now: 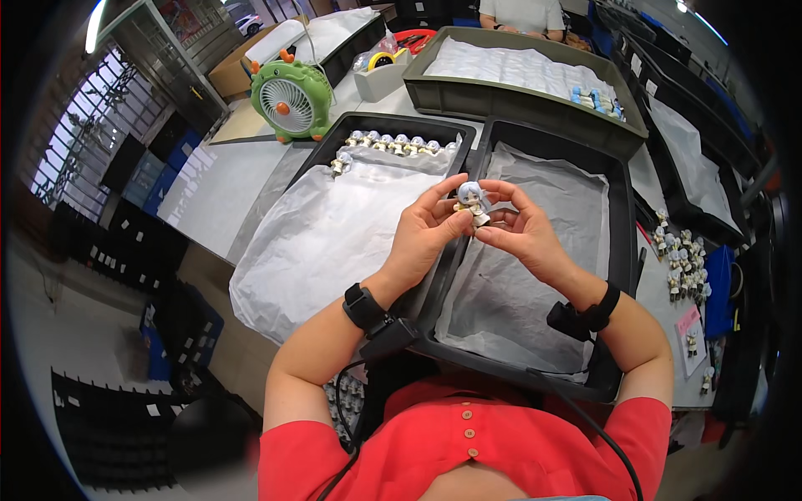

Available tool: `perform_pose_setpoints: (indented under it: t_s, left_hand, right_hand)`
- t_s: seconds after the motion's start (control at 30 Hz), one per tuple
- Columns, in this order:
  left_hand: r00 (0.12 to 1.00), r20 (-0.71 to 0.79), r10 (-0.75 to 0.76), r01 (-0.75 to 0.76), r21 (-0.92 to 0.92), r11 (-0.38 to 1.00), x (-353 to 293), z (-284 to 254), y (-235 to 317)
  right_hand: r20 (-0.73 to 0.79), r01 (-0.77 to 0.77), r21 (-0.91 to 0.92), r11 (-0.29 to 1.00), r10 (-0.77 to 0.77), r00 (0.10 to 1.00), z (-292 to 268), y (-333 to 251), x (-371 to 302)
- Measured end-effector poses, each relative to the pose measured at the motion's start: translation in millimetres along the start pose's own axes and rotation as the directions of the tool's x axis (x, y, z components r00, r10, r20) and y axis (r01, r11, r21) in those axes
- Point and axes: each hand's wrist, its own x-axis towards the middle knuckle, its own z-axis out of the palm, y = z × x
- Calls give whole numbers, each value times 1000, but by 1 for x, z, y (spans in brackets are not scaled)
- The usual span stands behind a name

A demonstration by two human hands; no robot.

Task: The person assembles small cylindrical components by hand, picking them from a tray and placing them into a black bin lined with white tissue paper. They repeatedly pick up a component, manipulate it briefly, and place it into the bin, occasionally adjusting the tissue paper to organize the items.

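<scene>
A small figurine (pixel 473 200) with pale blue hair and a white and gold outfit is held upright between both hands. My left hand (pixel 428 231) pinches it from the left, thumb across its lower front. My right hand (pixel 528 235) grips its right side with thumb and fingers. Both hands are over the divide between two black trays. The left tray (pixel 334 134) holds a row of similar figurines (pixel 401 144) at its far end, with white sheeting over the rest. Thin translucent sheeting (pixel 535 284) lines the right tray (pixel 614 250).
A green fan (pixel 291 100) stands at the back left. Behind the trays sits an olive bin (pixel 518 108) with white padding and a few blue-haired figurines (pixel 597 102). More figurines (pixel 687 263) cluster on the right of the table. A person (pixel 522 17) sits across the table.
</scene>
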Motion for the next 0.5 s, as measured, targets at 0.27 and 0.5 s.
perform_pose_setpoints:
  t_s: [0.27, 0.5]
  left_hand:
    - [999, -6, 41, -42, -47, 998, 0, 6, -7]
    - [999, -45, 30, -36, -145, 989, 1, 4, -2]
  right_hand:
    - [-18, 292, -479, 828, -342, 939, 3, -3, -5]
    - [140, 467, -600, 649, -490, 860, 12, -7, -8]
